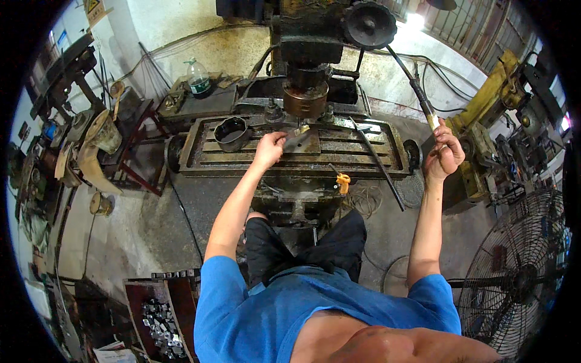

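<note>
My left hand [269,150] is closed on what looks like a small flat brush [295,132], its pale yellowish end pointing right, just below the machine's spindle head [304,100]. Beside that hand, a dark round tin [232,134] stands on the slotted machine table [209,158]. My right hand [445,152] is raised, its fingers wrapped round the lower end of a long machine lever [420,95]. The lever slants down from near a dark handwheel [370,25]. The tool tip under the spindle is too small to make out.
A long bar [380,164] slants over the table's front right edge. A yellow-handled tool [343,183] sits at the table's front. At right stands a large caged fan [521,281]; lower left, a bin [138,297] holds small metal parts. A plastic bottle [198,77] stands back left.
</note>
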`<state>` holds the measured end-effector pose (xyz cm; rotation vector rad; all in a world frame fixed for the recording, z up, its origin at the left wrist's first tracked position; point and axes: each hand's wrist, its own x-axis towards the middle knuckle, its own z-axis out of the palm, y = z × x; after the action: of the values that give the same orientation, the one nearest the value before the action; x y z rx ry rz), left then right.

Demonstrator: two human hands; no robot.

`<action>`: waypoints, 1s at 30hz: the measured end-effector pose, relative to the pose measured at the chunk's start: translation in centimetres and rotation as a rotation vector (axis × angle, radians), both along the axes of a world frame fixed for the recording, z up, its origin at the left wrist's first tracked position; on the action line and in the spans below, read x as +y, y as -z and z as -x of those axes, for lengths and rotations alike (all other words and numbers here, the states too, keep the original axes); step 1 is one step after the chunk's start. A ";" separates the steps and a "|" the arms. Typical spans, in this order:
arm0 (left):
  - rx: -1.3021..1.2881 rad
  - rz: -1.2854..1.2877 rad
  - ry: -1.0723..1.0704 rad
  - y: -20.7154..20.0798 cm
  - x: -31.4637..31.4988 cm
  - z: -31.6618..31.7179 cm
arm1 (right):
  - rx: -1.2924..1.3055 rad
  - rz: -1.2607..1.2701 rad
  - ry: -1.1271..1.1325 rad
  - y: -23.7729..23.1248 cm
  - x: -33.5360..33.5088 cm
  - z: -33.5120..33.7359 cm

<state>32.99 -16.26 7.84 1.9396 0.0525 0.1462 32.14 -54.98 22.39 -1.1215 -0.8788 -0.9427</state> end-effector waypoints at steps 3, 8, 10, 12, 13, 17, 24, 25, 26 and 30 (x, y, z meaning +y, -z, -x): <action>-0.056 -0.058 0.000 0.6 -0.1 -0.1 | 0.009 0.018 0.018 -0.5 -0.2 0.1; -0.130 -0.139 -0.067 1.4 -0.6 -0.7 | -0.018 0.046 0.099 -2.0 -0.3 0.6; -0.248 -0.210 -0.106 4.0 0.2 -2.2 | -0.050 0.092 0.113 -2.5 -0.6 0.5; -0.105 -0.133 -0.077 2.6 -0.4 -1.4 | -0.029 0.080 0.190 -3.2 0.1 1.3; -0.147 -0.149 -0.068 3.0 0.0 -1.5 | -0.033 0.095 0.208 -3.4 0.3 1.1; -0.115 -0.082 0.009 1.0 -0.7 -0.5 | -0.080 0.150 0.248 -4.2 -0.4 0.5; -0.109 0.022 0.012 1.8 -1.3 -1.2 | -0.113 0.190 0.200 -6.4 -1.6 -0.9; -0.098 0.051 0.026 2.1 -1.2 -1.5 | -0.116 0.200 0.229 -6.8 -1.4 -0.7; -0.085 0.086 0.040 2.3 -1.2 -1.7 | -0.110 0.190 0.205 -7.6 -1.2 -0.6; -0.047 0.101 0.038 2.4 -1.7 -2.4 | -0.146 0.196 0.148 -9.4 -1.8 -1.3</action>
<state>35.42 -17.98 5.43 1.8346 -0.0079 0.1615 33.47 -56.79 31.80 -1.3117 -1.0347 -1.0881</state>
